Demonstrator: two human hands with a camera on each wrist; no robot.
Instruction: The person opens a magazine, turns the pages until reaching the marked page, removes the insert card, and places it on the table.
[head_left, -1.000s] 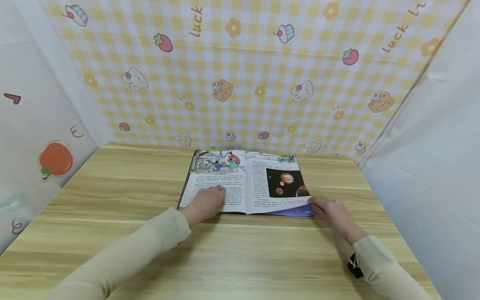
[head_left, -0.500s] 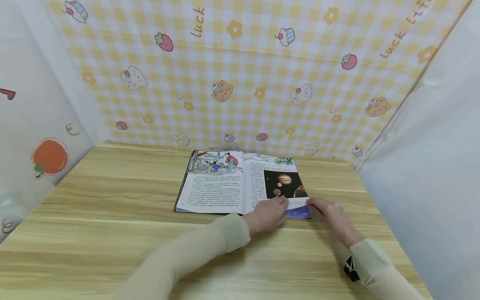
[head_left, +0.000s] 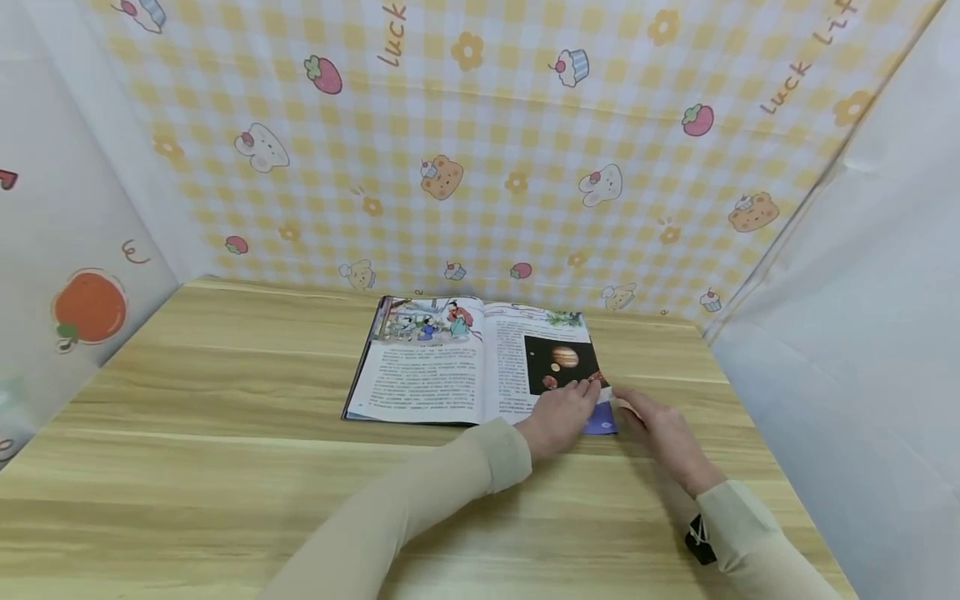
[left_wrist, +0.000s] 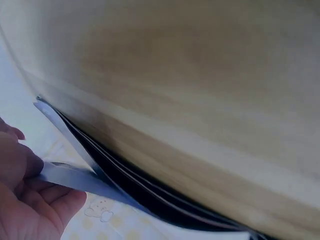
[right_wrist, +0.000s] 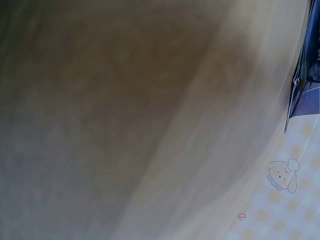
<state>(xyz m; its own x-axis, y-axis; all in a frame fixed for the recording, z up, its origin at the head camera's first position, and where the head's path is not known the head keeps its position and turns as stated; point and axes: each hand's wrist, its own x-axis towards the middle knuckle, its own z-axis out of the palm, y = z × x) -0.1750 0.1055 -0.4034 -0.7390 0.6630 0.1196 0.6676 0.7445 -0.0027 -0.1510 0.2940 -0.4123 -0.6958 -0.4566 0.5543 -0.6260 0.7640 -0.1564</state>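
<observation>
An open book (head_left: 427,387) lies on the table, with printed text and a coloured drawing on its left page. Its right page (head_left: 510,358) carries a planet picture; the lower corner is lifted off a purple page (head_left: 602,421) beneath. My right hand (head_left: 667,437) pinches that corner from the right. Across the page's lower part lies my left hand (head_left: 558,417), fingers stretched toward the corner. In the left wrist view the raised page (left_wrist: 75,179) stands apart from the book below, with fingers at its edge. The right wrist view shows only the book's edge (right_wrist: 306,102), no hand.
The wood-grain table (head_left: 247,492) extends around the book. A yellow checked backdrop (head_left: 510,225) rises close behind it, with white side walls (head_left: 847,292) on both sides. A small black device (head_left: 700,542) sits under the right sleeve.
My left hand has moved right from the left page onto the lower right page, then slid further toward the corner. The right hand has stayed at the lifted page corner.
</observation>
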